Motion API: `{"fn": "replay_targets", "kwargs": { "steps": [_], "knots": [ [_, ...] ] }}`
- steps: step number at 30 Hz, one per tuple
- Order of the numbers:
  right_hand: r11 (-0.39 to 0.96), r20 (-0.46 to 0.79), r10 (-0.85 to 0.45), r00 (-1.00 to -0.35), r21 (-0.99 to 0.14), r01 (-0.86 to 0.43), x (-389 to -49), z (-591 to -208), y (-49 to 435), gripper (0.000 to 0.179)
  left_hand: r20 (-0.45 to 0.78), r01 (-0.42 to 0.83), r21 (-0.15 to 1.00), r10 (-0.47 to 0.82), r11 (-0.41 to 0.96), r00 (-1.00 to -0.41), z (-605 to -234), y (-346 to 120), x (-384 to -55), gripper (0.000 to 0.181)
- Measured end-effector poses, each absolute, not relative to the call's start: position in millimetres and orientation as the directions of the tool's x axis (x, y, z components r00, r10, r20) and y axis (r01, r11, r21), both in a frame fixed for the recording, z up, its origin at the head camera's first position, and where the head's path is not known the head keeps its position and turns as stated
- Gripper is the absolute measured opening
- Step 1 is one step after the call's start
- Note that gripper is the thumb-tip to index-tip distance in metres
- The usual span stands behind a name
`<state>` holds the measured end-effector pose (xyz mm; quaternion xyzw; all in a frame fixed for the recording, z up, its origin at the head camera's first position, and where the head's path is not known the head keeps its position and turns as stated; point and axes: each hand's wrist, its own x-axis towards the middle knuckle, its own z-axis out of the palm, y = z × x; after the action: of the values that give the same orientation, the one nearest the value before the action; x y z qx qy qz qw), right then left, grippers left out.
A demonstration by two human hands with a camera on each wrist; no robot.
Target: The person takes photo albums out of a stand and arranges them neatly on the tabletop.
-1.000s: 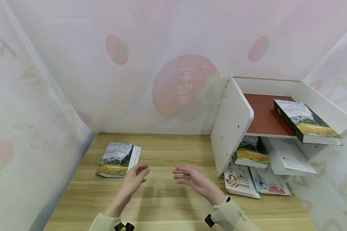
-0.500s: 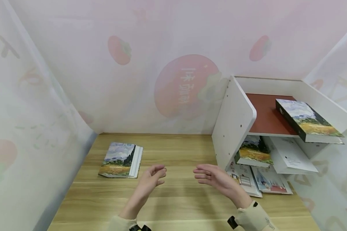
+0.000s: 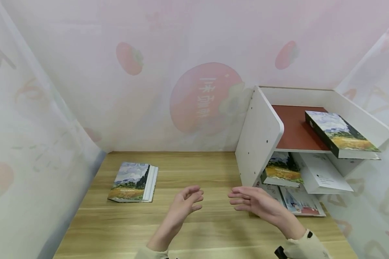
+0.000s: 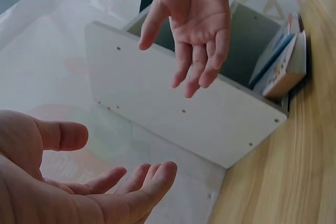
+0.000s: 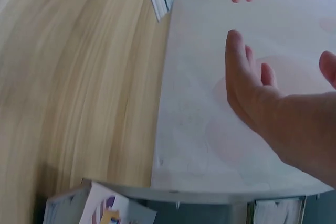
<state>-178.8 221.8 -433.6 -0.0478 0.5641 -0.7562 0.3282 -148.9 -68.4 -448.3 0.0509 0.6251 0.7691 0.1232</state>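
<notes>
My left hand [image 3: 185, 204] hovers over the middle of the wooden table with relaxed fingers, holding nothing. Facing it, my right hand [image 3: 257, 203] is also relaxed and holds nothing, a gap between the two. In the left wrist view the right hand [image 4: 202, 30] shows its palm beyond the left fingers [image 4: 152, 182]. At the table's left lies a small stack of books [image 3: 129, 181] with a landscape painting on the top cover. The right hand overlaps the lower books of a white shelf [image 3: 259, 136] in the head view.
A thick landscape-cover book [image 3: 341, 135] lies on the shelf's red-brown top board [image 3: 295, 126], jutting past its front edge. Below are another landscape book [image 3: 283, 171], a white book [image 3: 325, 174] and an illustrated book [image 3: 301, 201] at table level. A strawberry-print cloth [image 3: 149, 108] hangs behind.
Both hands have moved to the right across the table, keeping apart and facing each other. The right hand now covers part of the lower books. The books and shelf stay in place.
</notes>
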Motion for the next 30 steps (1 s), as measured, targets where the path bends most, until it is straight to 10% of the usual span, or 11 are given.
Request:
{"fn": "replay_targets", "kwargs": {
  "steps": [30],
  "knots": [
    [-0.292, 0.044, -0.857, -0.514, -0.862, 0.414, -168, -394, 367, 0.047, -0.035, -0.140, 0.978, 0.541, -0.154, -0.840, -379, 52, -150, 0.038]
  ]
}}
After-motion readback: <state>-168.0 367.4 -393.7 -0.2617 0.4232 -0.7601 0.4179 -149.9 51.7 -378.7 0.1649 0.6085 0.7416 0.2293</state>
